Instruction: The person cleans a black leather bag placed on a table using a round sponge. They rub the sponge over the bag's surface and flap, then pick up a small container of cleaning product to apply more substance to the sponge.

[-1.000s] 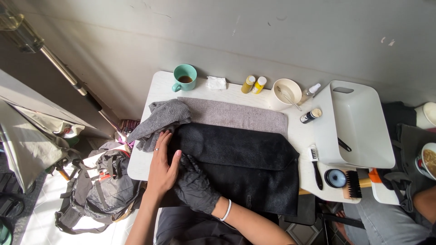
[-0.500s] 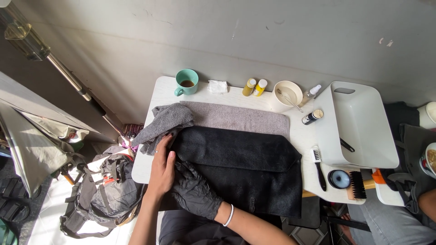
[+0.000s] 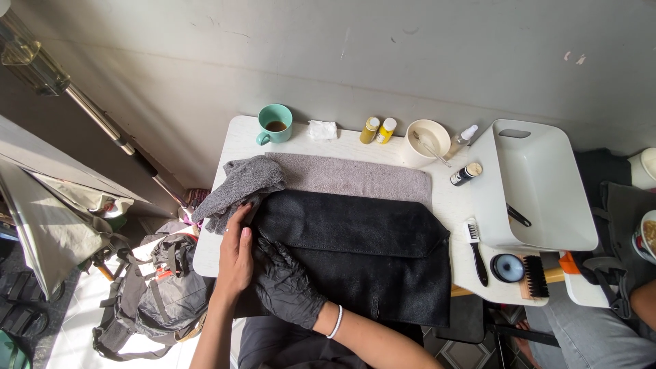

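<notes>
Your bare left hand (image 3: 236, 256) and gloved right hand (image 3: 287, 287) press flat, grasping nothing, on the black bag (image 3: 355, 253). By the look of it the brushes (image 3: 475, 239) lie untouched, so most cleaning remains.

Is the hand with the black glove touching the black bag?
Touching. The head view shows the gloved right hand pressed flat on the black bag, beside the bare left hand.

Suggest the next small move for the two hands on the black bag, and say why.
Probably slide the gloved right hand rightward across the black bag. The left hand already pins its left edge, both hands crowd that end, and the rest of the flap lies untouched. The grey cloth sits bunched beside the left fingertips.
</notes>
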